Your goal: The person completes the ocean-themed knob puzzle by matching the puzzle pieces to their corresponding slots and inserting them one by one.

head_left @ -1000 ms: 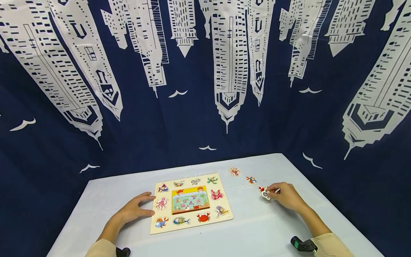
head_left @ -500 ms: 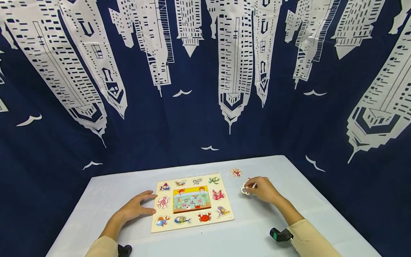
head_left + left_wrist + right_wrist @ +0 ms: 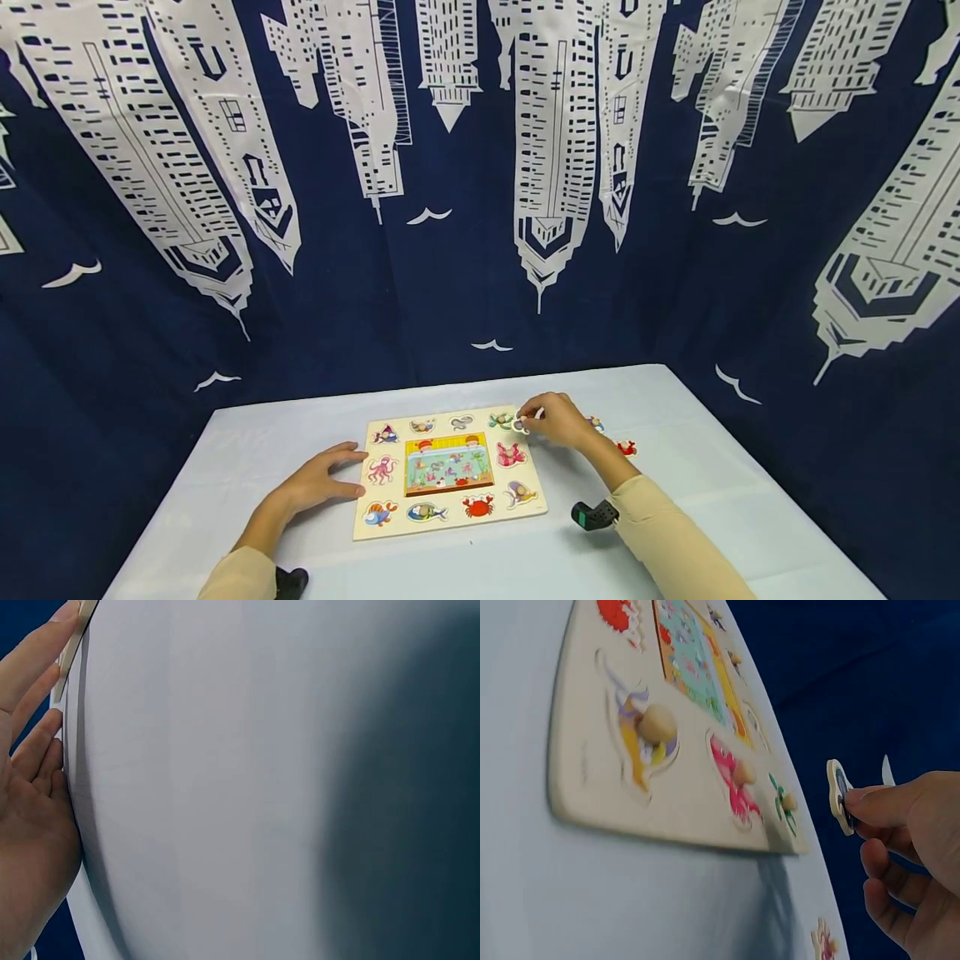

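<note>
Pale wood forms the puzzle board (image 3: 452, 517) that we see low in the middle of the head view, lying flat on a white table (image 3: 420, 575). At its left edge we find the left hand (image 3: 318, 482), fingers and thumb extended and spread, touching the rim; in the left wrist view it sits along the left side of the frame.

Near the board's upper right corner, the right hand (image 3: 555, 418) pinches a grey puzzle piece (image 3: 521, 423) between thumb and forefinger, the other fingers loosely curled. At the right of the right wrist view we see this piece raised, apart from the board, against the navy curtain (image 3: 450, 283).

Down the board's right side we make out a green turtle piece (image 3: 501, 421), a pink piece (image 3: 511, 454) and a purple-and-yellow fish piece (image 3: 519, 494), each with a round knob. Right of centre in the head view lie a red crab piece (image 3: 626, 448) and, partly behind the right arm, a blue piece (image 3: 595, 422). White upside-down skyscrapers (image 3: 551, 125) fill the upper frame.
</note>
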Motion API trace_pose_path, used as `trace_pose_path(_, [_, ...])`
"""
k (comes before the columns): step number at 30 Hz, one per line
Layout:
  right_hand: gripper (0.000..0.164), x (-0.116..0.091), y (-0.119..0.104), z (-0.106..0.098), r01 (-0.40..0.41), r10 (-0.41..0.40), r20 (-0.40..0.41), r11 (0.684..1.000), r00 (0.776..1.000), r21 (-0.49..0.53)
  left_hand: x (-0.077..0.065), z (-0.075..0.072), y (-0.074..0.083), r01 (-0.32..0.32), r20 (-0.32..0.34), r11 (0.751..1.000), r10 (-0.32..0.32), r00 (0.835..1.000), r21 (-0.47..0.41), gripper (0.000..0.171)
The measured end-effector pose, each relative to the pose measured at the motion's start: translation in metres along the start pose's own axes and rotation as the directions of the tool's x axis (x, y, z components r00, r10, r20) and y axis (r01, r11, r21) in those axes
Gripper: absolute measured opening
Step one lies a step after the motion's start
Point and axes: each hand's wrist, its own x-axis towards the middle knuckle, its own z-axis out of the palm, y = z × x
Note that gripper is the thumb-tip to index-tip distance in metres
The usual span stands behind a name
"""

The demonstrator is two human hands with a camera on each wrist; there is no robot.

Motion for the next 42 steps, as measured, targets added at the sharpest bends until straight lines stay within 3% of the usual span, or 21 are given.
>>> trace_pose_path(20, [0.007,0.056,-0.049,0.045,0.053,-0.044,0.087,0.993,0.995,-0.103,0.000,-0.001,-0.002,-0.008,0.001,1.000,0.008,1.000,-0.008,0.074])
trace_pose_path(32, [0.004,0.066,-0.051,0.066,-0.063,0.070,0.100,0.996,0.993,-0.068,0.000,-0.001,-0.001,-0.007,0.010,1.000,0.007,1.000,-0.011,0.075])
trace_pose_path(42, [0.014,0.071,-0.048,0.083,-0.169,0.176,0.081,0.982,0.981,-0.079,-0.001,-0.003,0.001,-0.003,0.007,1.000,0.003,1.000,-0.006,0.074])
